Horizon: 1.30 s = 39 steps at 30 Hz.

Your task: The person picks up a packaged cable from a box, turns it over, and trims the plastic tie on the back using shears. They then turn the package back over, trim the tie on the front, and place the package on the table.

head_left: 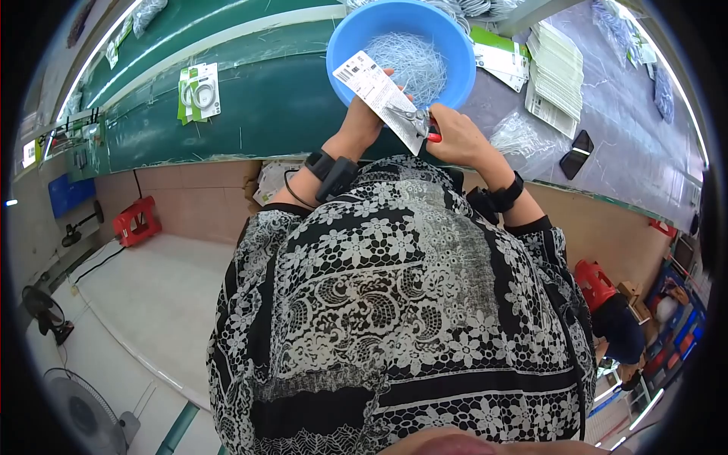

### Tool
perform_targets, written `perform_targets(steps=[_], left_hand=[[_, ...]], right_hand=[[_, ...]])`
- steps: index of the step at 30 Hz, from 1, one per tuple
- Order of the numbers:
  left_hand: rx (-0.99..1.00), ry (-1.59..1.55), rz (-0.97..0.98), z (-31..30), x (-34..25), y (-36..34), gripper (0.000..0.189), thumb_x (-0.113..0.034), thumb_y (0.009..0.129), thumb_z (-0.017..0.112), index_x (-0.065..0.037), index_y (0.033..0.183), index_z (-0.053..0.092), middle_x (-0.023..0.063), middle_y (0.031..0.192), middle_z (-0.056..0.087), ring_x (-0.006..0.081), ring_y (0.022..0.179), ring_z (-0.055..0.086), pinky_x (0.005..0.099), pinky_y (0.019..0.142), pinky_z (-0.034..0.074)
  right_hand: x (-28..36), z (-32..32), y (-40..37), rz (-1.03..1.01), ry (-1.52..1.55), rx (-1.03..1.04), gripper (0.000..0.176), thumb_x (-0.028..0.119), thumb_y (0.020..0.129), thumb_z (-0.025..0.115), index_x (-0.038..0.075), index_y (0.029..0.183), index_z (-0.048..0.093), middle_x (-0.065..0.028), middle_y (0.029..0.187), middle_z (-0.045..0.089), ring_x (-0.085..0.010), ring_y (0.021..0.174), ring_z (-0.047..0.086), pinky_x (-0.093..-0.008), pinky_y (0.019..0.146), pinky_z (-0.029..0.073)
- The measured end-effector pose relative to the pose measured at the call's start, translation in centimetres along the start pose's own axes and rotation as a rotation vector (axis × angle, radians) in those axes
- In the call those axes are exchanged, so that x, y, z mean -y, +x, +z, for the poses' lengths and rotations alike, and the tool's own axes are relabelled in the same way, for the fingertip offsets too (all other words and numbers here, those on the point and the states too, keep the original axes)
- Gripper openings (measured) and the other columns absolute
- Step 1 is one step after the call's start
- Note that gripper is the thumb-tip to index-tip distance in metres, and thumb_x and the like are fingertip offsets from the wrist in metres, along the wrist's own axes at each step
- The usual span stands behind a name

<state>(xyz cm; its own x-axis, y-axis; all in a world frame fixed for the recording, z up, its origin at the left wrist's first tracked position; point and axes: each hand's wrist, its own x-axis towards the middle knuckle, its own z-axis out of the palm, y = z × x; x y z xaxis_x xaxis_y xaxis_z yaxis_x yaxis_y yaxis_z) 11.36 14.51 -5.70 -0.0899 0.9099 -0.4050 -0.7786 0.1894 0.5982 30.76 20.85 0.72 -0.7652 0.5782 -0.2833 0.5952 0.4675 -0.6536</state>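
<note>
My left hand (364, 117) grips a white printed packaging card (365, 80) from behind, its fingers curled round the edge. The card is held tilted, with a barcode at its upper left end. In my right hand (459, 138) is a pair of cutting pliers (415, 117) with red on the handles. Their metal jaws lie over the lower part of the card; whether they are closed on anything is too small to tell. Just beyond both hands stands a light blue basin (464, 57), holding a heap of thin whitish plastic strips (409, 64).
To the left lie cards with a coiled white cable (199, 94). Right of the basin are green-and-white cards (500, 57), a stack of cards (556, 76), a clear bag of white strips (527, 138) and a black phone-like object (577, 155). The green table (265, 98) has a front edge near my body.
</note>
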Motion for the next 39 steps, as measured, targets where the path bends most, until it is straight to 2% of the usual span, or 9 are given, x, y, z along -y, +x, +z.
perform_targets(steps=[8, 11, 12, 15, 19, 23, 26, 35, 39], left_hand=[[-0.023, -0.025, -0.019, 0.1, 0.6, -0.4, 0.038, -0.025, 0.098, 0.043, -0.005, 0.129, 0.04, 0.0158, 0.102, 0.056, 0.032, 0.093, 0.063, 0.0449, 0.083, 0.053], [-0.123, 0.01, -0.068, -0.7, 0.8, -0.4, 0.032, -0.021, 0.098, 0.044, -0.004, 0.124, 0.042, 0.0148, 0.103, 0.055, 0.028, 0.093, 0.063, 0.0428, 0.082, 0.054], [-0.123, 0.01, -0.066, -0.9, 1.0, -0.4, 0.032, -0.021, 0.098, 0.044, -0.004, 0.124, 0.042, 0.0148, 0.103, 0.055, 0.028, 0.093, 0.063, 0.0428, 0.082, 0.054], [-0.351, 0.271, -0.034, -1.2, 1.2, -0.6, 0.028, -0.013, 0.095, 0.05, -0.003, 0.121, 0.045, 0.0129, 0.097, 0.058, 0.0285, 0.094, 0.064, 0.0415, 0.082, 0.053], [-0.227, 0.216, 0.015, -2.2, -1.0, -2.1, 0.028, -0.008, 0.093, 0.053, -0.002, 0.117, 0.041, 0.0112, 0.109, 0.054, 0.02, 0.1, 0.06, 0.0368, 0.081, 0.055], [-0.184, 0.12, 0.143, -0.9, -2.4, -3.4, 0.032, -0.002, 0.09, 0.055, -0.002, 0.119, 0.039, 0.0103, 0.114, 0.052, 0.0199, 0.104, 0.058, 0.0354, 0.081, 0.055], [-0.186, 0.173, 0.181, -0.3, -2.4, -3.9, 0.035, 0.0, 0.09, 0.054, -0.002, 0.121, 0.038, 0.0101, 0.117, 0.051, 0.0195, 0.104, 0.058, 0.0345, 0.083, 0.053], [-0.049, 0.393, 0.414, 0.6, -2.4, -4.1, 0.044, 0.001, 0.09, 0.054, -0.003, 0.129, 0.035, 0.0094, 0.124, 0.051, 0.0164, 0.109, 0.056, 0.031, 0.092, 0.048], [-0.049, 0.441, 0.431, 1.1, -2.8, -4.6, 0.045, 0.002, 0.09, 0.054, -0.003, 0.131, 0.034, 0.0087, 0.125, 0.051, 0.0162, 0.111, 0.055, 0.0308, 0.092, 0.047]], right_hand=[[0.7, 0.9, 0.4, 0.015, 0.075, 0.01, 0.027, 0.019, 0.072, 0.061, 0.001, 0.089, 0.05, -0.019, 0.084, 0.058, -0.0377, 0.082, 0.058, -0.0429, 0.069, 0.045], [0.3, 1.6, 0.5, 0.007, 0.102, -0.006, 0.027, 0.017, 0.072, 0.06, -0.001, 0.087, 0.047, -0.0213, 0.08, 0.056, -0.0398, 0.077, 0.057, -0.0438, 0.066, 0.043], [-0.1, 1.6, 0.8, 0.047, 0.137, 0.069, 0.028, 0.02, 0.072, 0.061, -0.001, 0.088, 0.049, -0.0215, 0.082, 0.058, -0.0395, 0.078, 0.058, -0.0433, 0.068, 0.044], [-1.8, 1.8, 1.6, 0.124, 0.205, 0.218, 0.032, 0.025, 0.073, 0.062, -0.001, 0.09, 0.052, -0.0218, 0.085, 0.062, -0.039, 0.082, 0.06, -0.0422, 0.071, 0.046], [-4.6, 1.5, 1.3, 0.164, 0.34, 0.066, 0.033, 0.026, 0.073, 0.062, -0.001, 0.09, 0.052, -0.024, 0.083, 0.062, -0.0399, 0.081, 0.06, -0.0415, 0.071, 0.046], [-3.9, -0.4, 0.5, 0.276, 0.098, -0.158, 0.029, 0.022, 0.074, 0.061, 0.001, 0.091, 0.05, -0.0199, 0.08, 0.06, -0.0379, 0.076, 0.059, -0.0404, 0.067, 0.045], [-1.2, -0.9, 0.4, 0.116, -0.124, -0.279, 0.028, 0.023, 0.073, 0.063, 0.003, 0.088, 0.051, -0.0171, 0.079, 0.06, -0.0365, 0.077, 0.06, -0.0415, 0.067, 0.047], [3.0, -1.5, 2.5, -0.026, -0.279, -0.404, 0.027, 0.022, 0.071, 0.065, 0.005, 0.086, 0.052, -0.0145, 0.079, 0.061, -0.0332, 0.076, 0.062, -0.0421, 0.067, 0.049], [3.2, -1.3, 3.1, -0.031, -0.268, -0.409, 0.027, 0.021, 0.07, 0.065, 0.004, 0.087, 0.053, -0.0142, 0.079, 0.061, -0.0334, 0.076, 0.062, -0.042, 0.067, 0.049]])
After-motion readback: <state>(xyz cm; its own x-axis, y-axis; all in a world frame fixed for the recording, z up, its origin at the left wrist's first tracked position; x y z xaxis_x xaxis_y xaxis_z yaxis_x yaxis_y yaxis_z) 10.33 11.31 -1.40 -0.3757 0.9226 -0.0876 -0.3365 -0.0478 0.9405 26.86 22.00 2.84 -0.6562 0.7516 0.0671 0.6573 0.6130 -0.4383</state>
